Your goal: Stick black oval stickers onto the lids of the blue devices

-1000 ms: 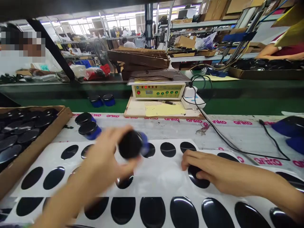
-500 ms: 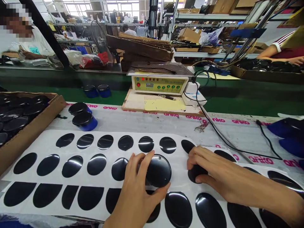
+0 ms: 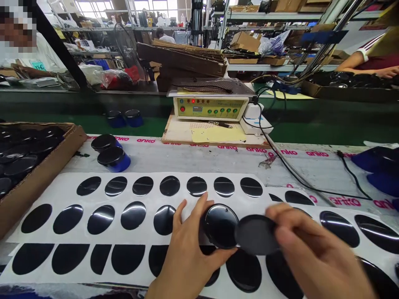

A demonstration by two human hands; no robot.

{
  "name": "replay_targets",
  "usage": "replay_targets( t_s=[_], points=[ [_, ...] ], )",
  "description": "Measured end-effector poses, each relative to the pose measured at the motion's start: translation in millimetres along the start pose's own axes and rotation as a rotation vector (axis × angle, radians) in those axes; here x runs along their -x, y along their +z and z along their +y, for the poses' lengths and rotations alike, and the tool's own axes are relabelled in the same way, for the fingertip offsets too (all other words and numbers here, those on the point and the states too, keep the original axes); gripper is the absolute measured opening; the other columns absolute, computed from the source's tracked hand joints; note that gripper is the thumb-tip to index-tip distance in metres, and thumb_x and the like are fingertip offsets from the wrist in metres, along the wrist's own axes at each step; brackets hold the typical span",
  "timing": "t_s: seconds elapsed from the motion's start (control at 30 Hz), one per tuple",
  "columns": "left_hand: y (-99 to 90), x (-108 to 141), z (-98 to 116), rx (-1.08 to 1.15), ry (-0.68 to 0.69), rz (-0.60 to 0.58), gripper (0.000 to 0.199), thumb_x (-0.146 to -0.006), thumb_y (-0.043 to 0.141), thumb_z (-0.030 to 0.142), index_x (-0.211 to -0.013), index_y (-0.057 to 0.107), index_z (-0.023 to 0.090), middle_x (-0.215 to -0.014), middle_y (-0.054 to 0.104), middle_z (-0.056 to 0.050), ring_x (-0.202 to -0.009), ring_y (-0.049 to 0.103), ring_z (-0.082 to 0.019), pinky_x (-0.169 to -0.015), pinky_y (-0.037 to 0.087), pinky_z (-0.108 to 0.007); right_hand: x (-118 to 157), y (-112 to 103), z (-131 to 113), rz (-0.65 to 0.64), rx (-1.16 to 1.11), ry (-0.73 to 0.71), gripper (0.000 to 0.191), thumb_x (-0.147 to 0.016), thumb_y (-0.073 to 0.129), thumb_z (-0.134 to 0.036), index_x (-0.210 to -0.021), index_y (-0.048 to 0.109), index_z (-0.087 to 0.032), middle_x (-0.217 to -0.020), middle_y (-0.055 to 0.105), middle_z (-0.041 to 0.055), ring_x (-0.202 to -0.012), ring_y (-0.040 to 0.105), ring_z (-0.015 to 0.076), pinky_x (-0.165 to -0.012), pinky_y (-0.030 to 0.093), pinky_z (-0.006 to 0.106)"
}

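Black disc (image 3: 257, 236) held at the side of a round black cap (image 3: 222, 226), 1 in each of my hands

My left hand (image 3: 188, 251) is curved wide around the cap, thumb at its lower edge and fingers at its far left side, glossy face up. My right hand (image 3: 314, 249), blurred, pinches the disc narrowly by its right edge. Disc and cap are above the right part of the white sheet (image 3: 67, 189), nearer me than its row of 7 glossy discs (image 3: 170, 186). In my view the disc meets the cap's right rim; whether they touch, I cannot tell.

I judge the step in hand to be lining the disc up with the cap's face. The next move calls for a still cap, a light edge hold and the 2 outlines centred. My left thumb, close to the disc's lower left edge, could get in the way.

Left of the sheet is a cardboard box (image 3: 43, 176) of black round parts. Just behind the sheet stand 2 black-topped blue parts (image 3: 120, 162), their edges overlapping in my view. Farther behind it is a yellow-fronted control box (image 3: 212, 109) with a red light lit. Its black cable (image 3: 293, 178) runs behind the sheet's right end, apart from my hands.
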State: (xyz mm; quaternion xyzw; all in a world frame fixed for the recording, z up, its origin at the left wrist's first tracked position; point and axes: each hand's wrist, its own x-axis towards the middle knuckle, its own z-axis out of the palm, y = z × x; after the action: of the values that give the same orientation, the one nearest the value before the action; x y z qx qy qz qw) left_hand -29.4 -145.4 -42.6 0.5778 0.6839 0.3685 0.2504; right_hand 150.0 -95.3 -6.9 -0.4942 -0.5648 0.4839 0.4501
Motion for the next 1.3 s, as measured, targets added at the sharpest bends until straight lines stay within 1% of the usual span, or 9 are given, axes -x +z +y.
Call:
replay_targets(
  t_s=[0.07,0.13,0.27,0.5,0.7,1.0,1.13,1.23,1.3],
  points=[
    [0.0,-0.8,-0.3,-0.009,0.028,0.002,0.094,-0.067,0.078,0.025,-0.138,0.019,0.042,-0.126,0.06,0.005,-0.135,0.035,-0.03,-0.109,0.028,-0.061,-3.7,23.4,2.4,-0.043,-0.151,0.07,0.027,-0.077,0.069,-0.043,-0.065,0.056,-0.022,-0.088,0.053,0.002,-0.075,0.053,0.0164,-0.062,0.047,0.025],
    [-0.1,-1.7,-0.4,-0.013,0.043,0.002,0.094,-0.066,0.079,0.025,-0.137,0.019,0.042,-0.125,0.061,0.005,-0.133,0.039,-0.029,-0.11,0.028,-0.061,-7.3,37.2,5.2,-0.061,-0.29,0.153,0.03,-0.077,0.069,-0.041,-0.061,0.054,-0.02,-0.09,0.051,0.0014,-0.079,0.052,0.0154,-0.067,0.047,0.024],
    [-1.2,-2.7,-1.8,-0.026,0.094,-0.014,0.096,-0.066,0.079,0.026,-0.137,0.016,0.041,-0.128,0.06,0.004,-0.128,0.046,-0.028,-0.111,0.027,-0.06,-7.3,43.7,10.4,-0.077,-0.366,0.24,0.03,-0.076,0.071,-0.038,-0.061,0.054,-0.019,-0.091,0.05,0.0014,-0.082,0.05,0.0152,-0.069,0.046,0.023],
    [-2.4,-3.3,-2.4,-0.053,0.115,-0.02,0.091,-0.069,0.078,0.03,-0.137,0.018,0.038,-0.129,0.059,0.003,-0.126,0.048,-0.027,-0.111,0.027,-0.058,-1.8,42.0,19.1,-0.073,-0.274,0.174,0.026,-0.08,0.069,-0.035,-0.065,0.054,-0.021,-0.094,0.048,-0.0001,-0.088,0.049,0.0146,-0.076,0.045,0.022],
    [-2.1,-3.5,-0.8,-0.044,0.108,-0.015,0.09,-0.068,0.079,0.03,-0.136,0.02,0.037,-0.127,0.06,0.004,-0.125,0.049,-0.027,-0.111,0.028,-0.057,-2.4,42.7,24.3,-0.062,-0.161,0.093,0.026,-0.081,0.068,-0.035,-0.065,0.053,-0.021,-0.093,0.049,0.0007,-0.083,0.05,0.0145,-0.064,0.045,0.021],
    [-5.4,-5.4,-0.9,-0.066,0.129,-0.054,0.082,-0.073,0.075,0.033,-0.135,0.021,0.037,-0.128,0.06,0.002,-0.122,0.052,-0.027,-0.111,0.028,-0.057,-0.3,47.2,13.7,-0.017,0.014,0.009,0.029,-0.084,0.063,-0.035,-0.063,0.05,-0.02,-0.088,0.052,0.0003,-0.079,0.053,0.0126,-0.066,0.046,0.018],
    [-7.1,-6.2,0.0,-0.032,0.093,-0.074,0.09,-0.072,0.076,0.032,-0.138,0.014,0.04,-0.129,0.059,0.004,-0.124,0.051,-0.025,-0.112,0.029,-0.056,0.4,51.8,9.5,0.028,0.049,-0.029,0.029,-0.083,0.063,-0.034,-0.062,0.049,-0.02,-0.085,0.052,0.0004,-0.077,0.055,0.0121,-0.065,0.046,0.018],
    [-7.0,-6.0,0.9,0.018,0.064,-0.061,0.101,-0.069,0.079,0.031,-0.14,0.008,0.043,-0.128,0.06,0.005,-0.125,0.05,-0.024,-0.11,0.033,-0.054,1.1,52.8,9.8,0.047,0.076,-0.054,0.028,-0.084,0.062,-0.033,-0.063,0.049,-0.02,-0.085,0.052,0.0007,-0.078,0.055,0.0127,-0.065,0.046,0.02],
    [-6.1,-5.2,0.7,0.03,0.074,-0.041,0.103,-0.069,0.08,0.03,-0.141,0.008,0.043,-0.127,0.06,0.005,-0.123,0.052,-0.023,-0.108,0.035,-0.052,1.6,51.6,11.3,0.042,0.109,-0.062,0.027,-0.085,0.061,-0.033,-0.065,0.049,-0.021,-0.088,0.052,0.0012,-0.079,0.055,0.0134,-0.065,0.046,0.021]
  ],
)
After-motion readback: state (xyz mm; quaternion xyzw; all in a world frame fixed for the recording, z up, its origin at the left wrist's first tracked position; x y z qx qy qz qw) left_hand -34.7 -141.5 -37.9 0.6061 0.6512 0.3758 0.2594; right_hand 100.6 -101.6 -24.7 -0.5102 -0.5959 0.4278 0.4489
